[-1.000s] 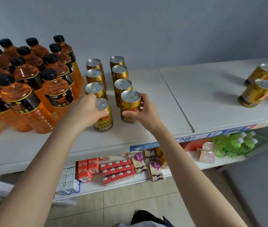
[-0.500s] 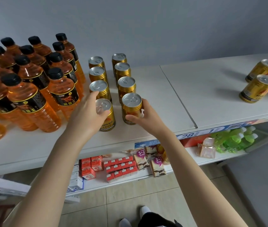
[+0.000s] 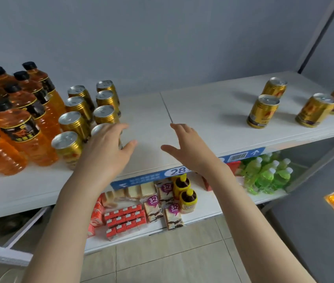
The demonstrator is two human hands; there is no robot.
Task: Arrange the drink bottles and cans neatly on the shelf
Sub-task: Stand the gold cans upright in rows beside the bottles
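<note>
On the upper shelf [image 3: 202, 111], far left, the orange bottles [image 3: 18, 123] are packed tight, with two rows of gold cans [image 3: 72, 123] just beside them. The left hand [image 3: 104, 148] hangs over the front can, fingers spread, gripping nothing. The right hand [image 3: 188, 148] is equally open and empty, above bare shelf. The job now looks like fetching the four loose cans [image 3: 263, 111], well apart on the right. Best to take each round the body, keep it upright, and set it down flush with the rows without nudging neighbours. Those cans stand scattered, with gold sides, silver tops and dark bands at the base; probably easily toppled.
</note>
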